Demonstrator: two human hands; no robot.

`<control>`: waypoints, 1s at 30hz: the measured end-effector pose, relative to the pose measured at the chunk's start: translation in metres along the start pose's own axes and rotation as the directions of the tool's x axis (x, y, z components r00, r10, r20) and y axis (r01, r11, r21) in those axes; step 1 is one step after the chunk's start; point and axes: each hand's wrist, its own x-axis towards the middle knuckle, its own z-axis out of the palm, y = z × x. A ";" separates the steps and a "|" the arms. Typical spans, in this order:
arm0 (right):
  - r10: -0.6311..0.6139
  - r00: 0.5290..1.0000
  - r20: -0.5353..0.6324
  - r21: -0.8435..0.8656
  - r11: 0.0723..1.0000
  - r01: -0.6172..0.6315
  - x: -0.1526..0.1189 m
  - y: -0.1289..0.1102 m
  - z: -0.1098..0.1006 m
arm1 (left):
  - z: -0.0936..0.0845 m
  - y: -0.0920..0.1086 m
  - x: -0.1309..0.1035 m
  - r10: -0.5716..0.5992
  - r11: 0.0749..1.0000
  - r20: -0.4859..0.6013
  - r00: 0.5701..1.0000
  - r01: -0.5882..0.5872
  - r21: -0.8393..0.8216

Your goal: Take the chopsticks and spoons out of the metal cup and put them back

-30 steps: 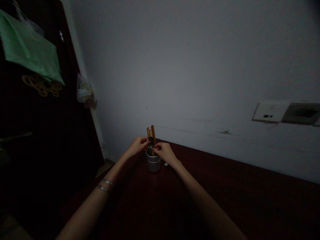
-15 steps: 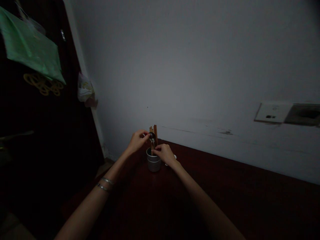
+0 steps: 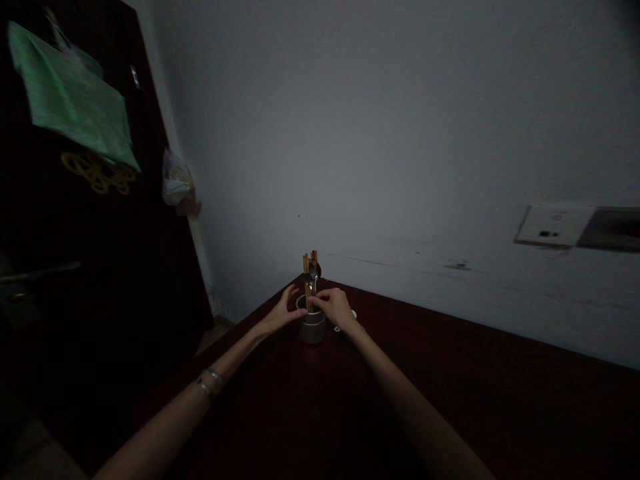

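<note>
Step in hand, as judged: arranging utensils in the metal cup. The cup stands upright on the counter, near its far corner. Chopsticks and spoons project from the mouth, spoon bowls uppermost. Right hand: grip narrow, apparently pinching the chopsticks at the rim. Left hand: grip wide, thumb beside the rim; contact cannot be confirmed. The next move probably calls for steadying the cup while guiding the pinched pieces. No brand, label or writing is legible; wall plate markings are too small.
</note>
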 end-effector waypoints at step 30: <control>0.496 0.864 0.082 -0.025 0.868 -0.496 -0.055 0.092 -0.084 | 0.022 0.026 -0.007 -0.023 0.991 -0.017 1.000 0.025 0.134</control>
